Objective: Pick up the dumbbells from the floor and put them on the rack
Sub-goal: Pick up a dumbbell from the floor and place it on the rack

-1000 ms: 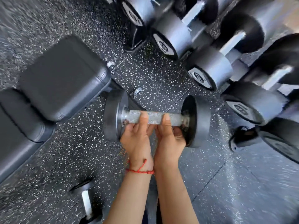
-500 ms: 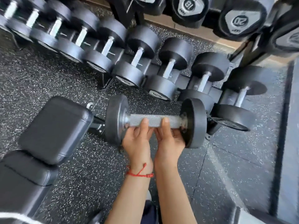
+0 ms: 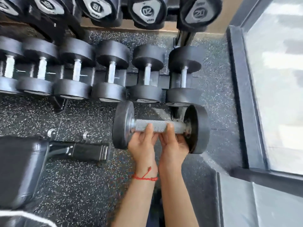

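Observation:
I hold a black dumbbell (image 3: 161, 127) with a knurled silver handle crosswise, lifted off the speckled floor. My left hand (image 3: 142, 145), with a red string at the wrist, and my right hand (image 3: 173, 145) sit side by side, both curled under the handle. Just beyond it is the lower tier of the rack (image 3: 176, 112), carrying a row of several black dumbbells (image 3: 111, 71) with their handles pointing away from me. The held dumbbell hangs in front of the row's right end. An upper tier holds bigger dumbbells (image 3: 147, 11) marked 18 and 20.
A black bench (image 3: 21, 169) with its metal foot (image 3: 78, 151) lies at the left on the rubber floor. A dark window frame (image 3: 242, 95) and glass run down the right side. Grey padding (image 3: 255, 202) lies at the lower right.
The view has swung right along the rack, to its right end by the window. The dumbbell stays in both hands in the same grip, now nearer the last dumbbells in the lower row.

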{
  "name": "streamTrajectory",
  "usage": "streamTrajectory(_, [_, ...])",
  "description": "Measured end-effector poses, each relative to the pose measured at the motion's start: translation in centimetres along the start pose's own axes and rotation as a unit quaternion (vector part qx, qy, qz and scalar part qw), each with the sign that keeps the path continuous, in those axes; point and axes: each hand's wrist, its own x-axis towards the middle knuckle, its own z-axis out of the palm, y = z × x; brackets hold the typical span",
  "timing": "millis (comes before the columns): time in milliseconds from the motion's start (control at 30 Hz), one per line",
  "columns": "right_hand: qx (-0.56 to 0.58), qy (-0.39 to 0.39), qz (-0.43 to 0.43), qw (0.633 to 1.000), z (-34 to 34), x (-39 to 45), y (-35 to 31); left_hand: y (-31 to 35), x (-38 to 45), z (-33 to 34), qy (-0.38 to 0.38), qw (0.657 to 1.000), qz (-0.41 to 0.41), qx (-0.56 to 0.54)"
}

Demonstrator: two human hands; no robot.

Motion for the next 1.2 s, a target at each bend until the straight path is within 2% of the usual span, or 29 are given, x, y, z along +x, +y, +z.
streamTrajectory(333, [0.035,0.054,-0.048,0.997,-4.7,5.7,-12.3,-6.0,-5.6,12.0,-0.043,0.997,-0.059,0.038])
streamTrajectory(567, [0.059,0.095,-0.051,0.992,-5.2,9.3,-17.8,-7.3,-7.0,18.5,-0.070,0.993,-0.066,0.068])
streamTrajectory(767, [0.074,0.127,-0.043,0.988,-3.4,12.3,-22.0,-7.6,-6.2,23.8,-0.088,0.987,-0.067,0.119])
streamTrajectory(967, [0.107,0.156,-0.065,0.980,0.3,16.4,-25.6,-7.5,-3.7,29.9,-0.113,0.984,-0.113,0.076])
streamTrajectory(1200, [0.101,0.172,-0.059,0.978,4.1,20.8,-29.1,-7.4,-0.3,36.0,-0.129,0.979,-0.132,0.086])
